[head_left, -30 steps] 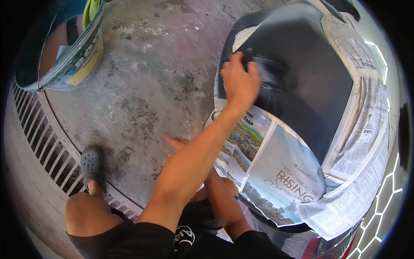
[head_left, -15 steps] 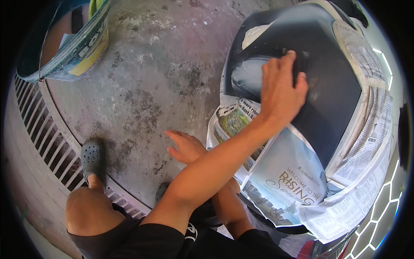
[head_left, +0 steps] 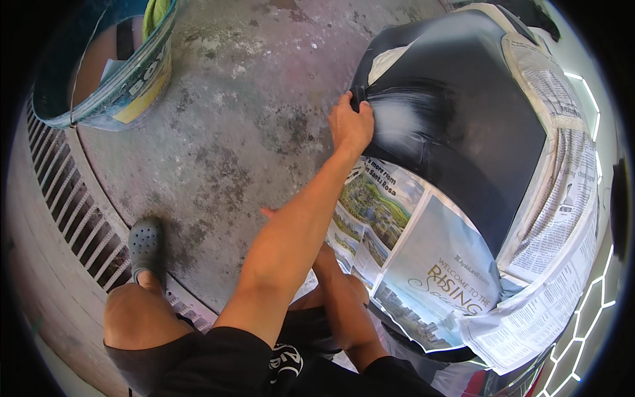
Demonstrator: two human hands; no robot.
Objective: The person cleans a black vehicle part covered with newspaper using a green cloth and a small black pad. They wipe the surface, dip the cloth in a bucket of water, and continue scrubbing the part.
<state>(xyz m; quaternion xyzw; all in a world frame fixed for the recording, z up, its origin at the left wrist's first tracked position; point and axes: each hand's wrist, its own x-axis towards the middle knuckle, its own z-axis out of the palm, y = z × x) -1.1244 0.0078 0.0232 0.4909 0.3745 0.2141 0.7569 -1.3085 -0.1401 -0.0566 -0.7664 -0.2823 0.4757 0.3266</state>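
My left hand (head_left: 351,126) is at the left edge of a black curved car panel (head_left: 486,126), which looks like part of a bumper. Its fingers are closed around a small dark flat piece (head_left: 358,96), too hidden to name for sure. Beside the hand, a whitish hazy patch (head_left: 397,119) with dark wiped streaks spreads over the panel. My right hand (head_left: 268,212) lies mostly behind my left forearm, away from the panel. Only a stretched fingertip shows past the arm, and nothing is seen in it.
Newspaper sheets (head_left: 443,264) and masking tape (head_left: 529,218) border the panel. A teal bucket (head_left: 149,83) with a wire handle and a green cloth (head_left: 154,18) stands at the upper left, by a metal floor grate (head_left: 76,215). My foot in a grey clog (head_left: 147,243) rests near the grate.
My left hand has slid left across the panel to its edge. Dark streaks now cut through the whitish patch. My right hand has gone mostly behind the left forearm.
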